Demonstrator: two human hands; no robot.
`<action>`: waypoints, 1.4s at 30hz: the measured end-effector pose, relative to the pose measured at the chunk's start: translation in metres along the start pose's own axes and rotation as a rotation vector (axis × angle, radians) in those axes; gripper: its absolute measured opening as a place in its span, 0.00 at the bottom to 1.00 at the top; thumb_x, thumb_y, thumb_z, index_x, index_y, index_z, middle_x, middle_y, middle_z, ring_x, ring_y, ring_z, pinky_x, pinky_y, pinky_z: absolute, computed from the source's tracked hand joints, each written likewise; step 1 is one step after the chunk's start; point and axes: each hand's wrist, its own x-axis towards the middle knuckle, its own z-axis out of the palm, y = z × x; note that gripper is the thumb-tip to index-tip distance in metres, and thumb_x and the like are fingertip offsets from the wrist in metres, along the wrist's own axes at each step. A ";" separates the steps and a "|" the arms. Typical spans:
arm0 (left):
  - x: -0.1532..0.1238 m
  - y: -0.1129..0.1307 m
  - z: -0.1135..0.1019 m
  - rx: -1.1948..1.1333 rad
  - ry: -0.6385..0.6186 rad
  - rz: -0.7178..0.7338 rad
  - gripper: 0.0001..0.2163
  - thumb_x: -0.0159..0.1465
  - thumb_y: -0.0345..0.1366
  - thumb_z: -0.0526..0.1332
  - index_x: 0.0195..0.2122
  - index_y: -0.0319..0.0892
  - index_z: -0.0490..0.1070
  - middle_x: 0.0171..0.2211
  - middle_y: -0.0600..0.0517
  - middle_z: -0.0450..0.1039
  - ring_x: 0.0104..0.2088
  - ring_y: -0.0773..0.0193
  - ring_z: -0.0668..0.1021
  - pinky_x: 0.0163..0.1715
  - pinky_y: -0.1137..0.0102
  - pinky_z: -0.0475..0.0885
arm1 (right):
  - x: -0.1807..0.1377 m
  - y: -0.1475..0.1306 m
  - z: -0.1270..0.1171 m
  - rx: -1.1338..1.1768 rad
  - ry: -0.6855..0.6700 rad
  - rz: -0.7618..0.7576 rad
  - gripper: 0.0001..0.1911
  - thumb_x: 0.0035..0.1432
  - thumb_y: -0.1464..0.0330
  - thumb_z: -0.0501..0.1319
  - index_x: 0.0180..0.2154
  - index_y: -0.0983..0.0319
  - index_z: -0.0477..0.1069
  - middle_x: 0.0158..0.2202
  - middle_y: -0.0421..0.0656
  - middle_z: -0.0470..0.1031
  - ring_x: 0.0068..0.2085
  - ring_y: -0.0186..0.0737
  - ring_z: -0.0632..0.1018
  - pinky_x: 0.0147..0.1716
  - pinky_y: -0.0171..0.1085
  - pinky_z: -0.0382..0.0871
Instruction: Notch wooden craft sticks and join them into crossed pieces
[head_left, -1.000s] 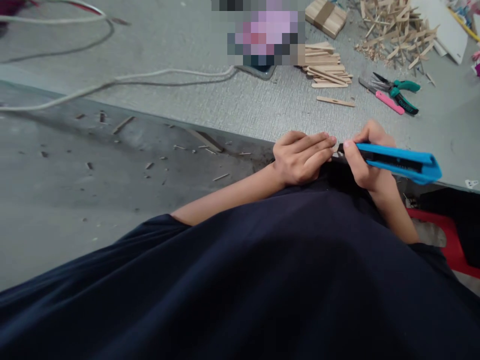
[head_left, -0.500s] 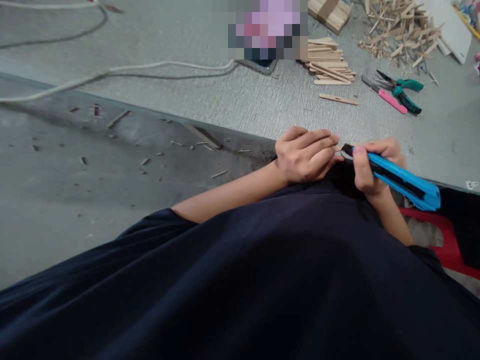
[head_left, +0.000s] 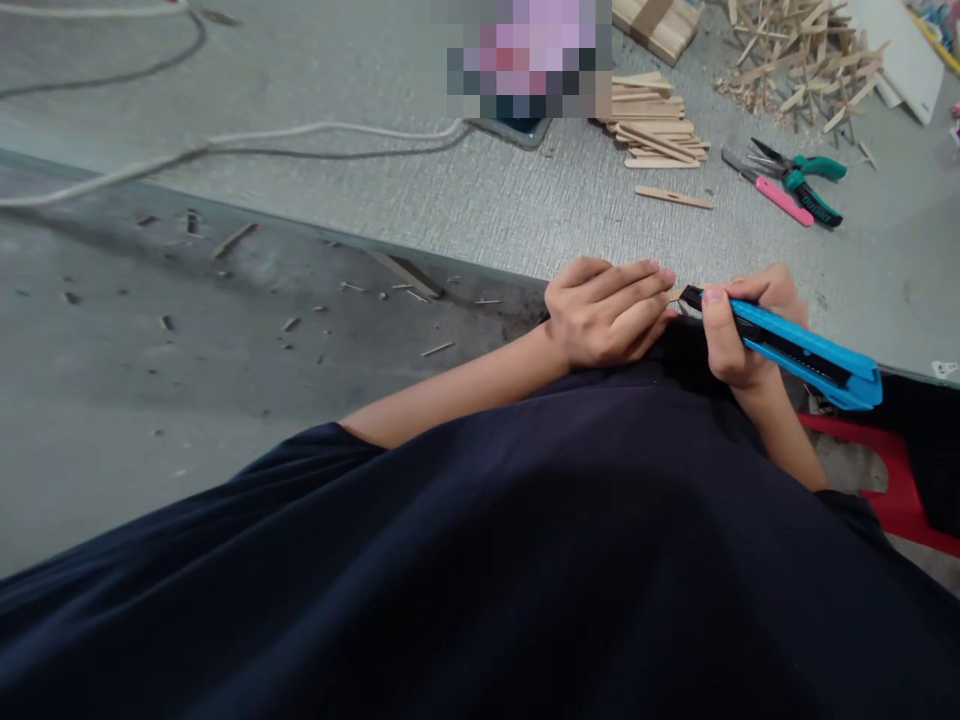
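My right hand [head_left: 739, 325] grips a blue utility knife [head_left: 806, 350], its black tip pointing left toward my other hand. Close by, my left hand [head_left: 611, 310] is closed on a wooden craft stick [head_left: 674, 296], of which only a short end shows between the fingers and the knife tip. Both hands are at the near edge of the table, just in front of my dark shirt. The blade itself is too small to make out where it meets the stick. Beyond the hands, a single craft stick with a small slot [head_left: 673, 197] lies on the table.
A pile of craft sticks [head_left: 656, 130] lies behind, with a banded bundle [head_left: 660, 28] above it. Pliers [head_left: 806, 180] and a pink knife [head_left: 782, 201] lie to the right, below a heap of cut sticks [head_left: 814, 60]. A white cable [head_left: 300, 132] crosses the left side.
The utility knife has tilted slightly, its rear end a little higher. Both hands stay nearly in place, and the left still holds the stick.
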 end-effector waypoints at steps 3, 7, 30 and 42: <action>-0.001 0.000 0.000 0.003 -0.040 -0.021 0.06 0.79 0.43 0.68 0.50 0.51 0.85 0.51 0.54 0.95 0.48 0.54 0.95 0.41 0.57 0.79 | 0.003 -0.002 0.001 -0.003 -0.009 -0.031 0.12 0.80 0.57 0.66 0.41 0.53 0.74 0.32 0.35 0.76 0.28 0.39 0.76 0.30 0.43 0.71; -0.004 -0.001 0.002 -0.023 -0.044 -0.029 0.05 0.80 0.43 0.69 0.50 0.53 0.85 0.53 0.55 0.94 0.51 0.55 0.95 0.43 0.57 0.80 | 0.005 -0.003 0.001 -0.007 0.012 -0.082 0.10 0.78 0.60 0.67 0.40 0.53 0.73 0.31 0.34 0.78 0.27 0.38 0.77 0.29 0.42 0.72; 0.006 0.000 -0.002 -0.087 0.018 -0.012 0.02 0.79 0.40 0.69 0.48 0.52 0.82 0.53 0.56 0.94 0.50 0.58 0.95 0.42 0.58 0.79 | -0.005 -0.004 -0.005 0.038 -0.037 0.111 0.20 0.79 0.49 0.66 0.40 0.56 0.78 0.31 0.38 0.81 0.29 0.38 0.80 0.32 0.40 0.74; -0.010 -0.001 0.000 -0.151 -0.196 -0.161 0.07 0.79 0.47 0.67 0.47 0.54 0.84 0.55 0.53 0.94 0.54 0.49 0.95 0.46 0.53 0.82 | 0.000 0.010 0.009 0.015 0.201 0.163 0.20 0.84 0.45 0.57 0.42 0.51 0.65 0.31 0.38 0.70 0.26 0.42 0.72 0.28 0.47 0.73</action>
